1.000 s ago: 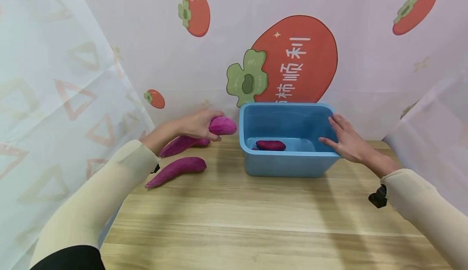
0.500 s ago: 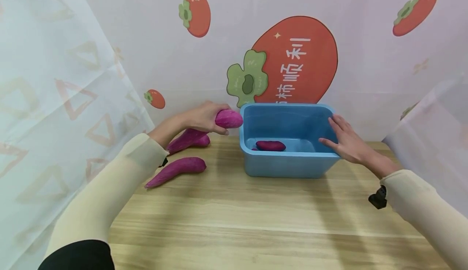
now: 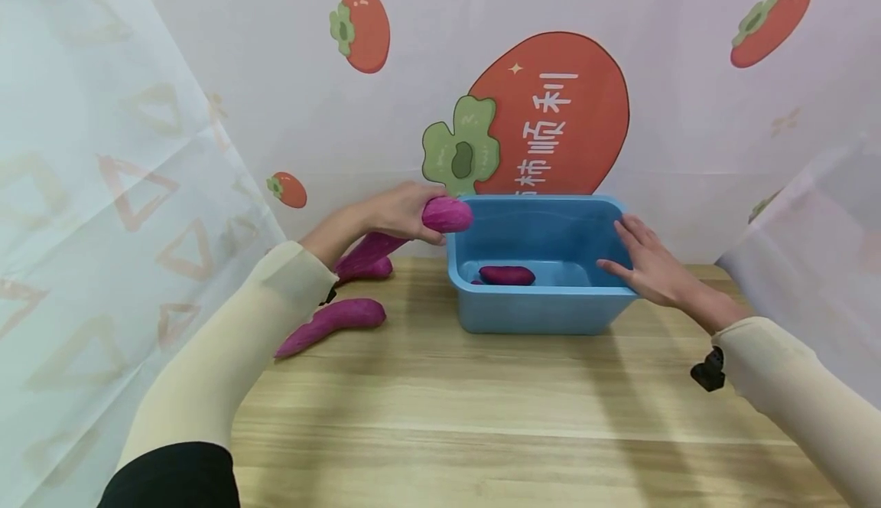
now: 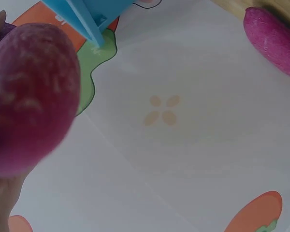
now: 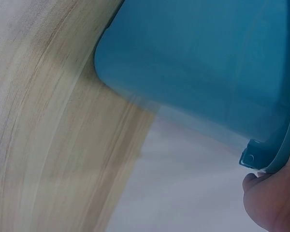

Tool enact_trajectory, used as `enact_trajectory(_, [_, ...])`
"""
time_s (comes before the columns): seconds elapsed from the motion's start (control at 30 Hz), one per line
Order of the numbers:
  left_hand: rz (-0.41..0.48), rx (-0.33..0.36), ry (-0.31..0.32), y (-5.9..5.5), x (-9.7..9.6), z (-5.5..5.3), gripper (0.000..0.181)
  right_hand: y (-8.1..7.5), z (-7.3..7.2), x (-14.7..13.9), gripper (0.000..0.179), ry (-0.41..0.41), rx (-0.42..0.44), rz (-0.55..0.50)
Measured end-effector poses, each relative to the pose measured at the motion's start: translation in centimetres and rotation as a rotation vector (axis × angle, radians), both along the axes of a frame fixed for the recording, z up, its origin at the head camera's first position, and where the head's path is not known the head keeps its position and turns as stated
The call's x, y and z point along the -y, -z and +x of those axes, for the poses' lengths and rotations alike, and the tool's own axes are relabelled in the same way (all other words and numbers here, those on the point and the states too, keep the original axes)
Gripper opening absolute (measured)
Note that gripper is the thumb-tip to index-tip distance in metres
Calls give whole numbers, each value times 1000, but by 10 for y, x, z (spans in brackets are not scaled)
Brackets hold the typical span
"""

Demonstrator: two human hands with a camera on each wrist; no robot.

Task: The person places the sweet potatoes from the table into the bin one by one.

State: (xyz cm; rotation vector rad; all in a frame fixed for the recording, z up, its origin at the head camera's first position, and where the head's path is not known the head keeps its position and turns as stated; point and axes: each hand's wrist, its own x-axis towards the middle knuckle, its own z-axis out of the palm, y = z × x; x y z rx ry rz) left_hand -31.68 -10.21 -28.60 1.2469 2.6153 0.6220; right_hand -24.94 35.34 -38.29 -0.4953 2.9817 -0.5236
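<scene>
My left hand [image 3: 406, 210] grips a long purple sweet potato [image 3: 449, 215] in the air. Its rounded end overlaps the left rim of the blue bin [image 3: 530, 310] in the head view, and its narrow tail slants down behind the hand. In the left wrist view the sweet potato [image 4: 34, 96] looms large at the left. My right hand [image 3: 654, 267] rests on the bin's right rim, fingers straight, thumb over the inside. In the right wrist view part of that hand [image 5: 275, 200] shows at the bin's edge. Inside the bin lies a darker sweet potato [image 3: 508, 275], with a bit of another beside it.
On the wooden table [image 3: 482, 416], left of the bin, lie a curved sweet potato [image 3: 337, 323] and another [image 3: 378, 268] partly hidden behind the held one. A printed cloth [image 3: 372, 125] hangs behind the bin, and more sheets flank the table at both sides.
My left hand has moved right and slightly up with the sweet potato, from beside the bin to its left rim. My right hand stays on the bin's rim.
</scene>
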Motion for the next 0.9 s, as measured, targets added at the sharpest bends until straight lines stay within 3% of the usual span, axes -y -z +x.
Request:
enact_trajectory(0.33, [-7, 47, 3, -6, -15, -1, 58, 2, -1, -1, 95, -1, 2, 6])
enact_trajectory(0.9, [-40, 24, 11, -11, -51, -10, 65, 2, -1, -2, 95, 3, 5, 13])
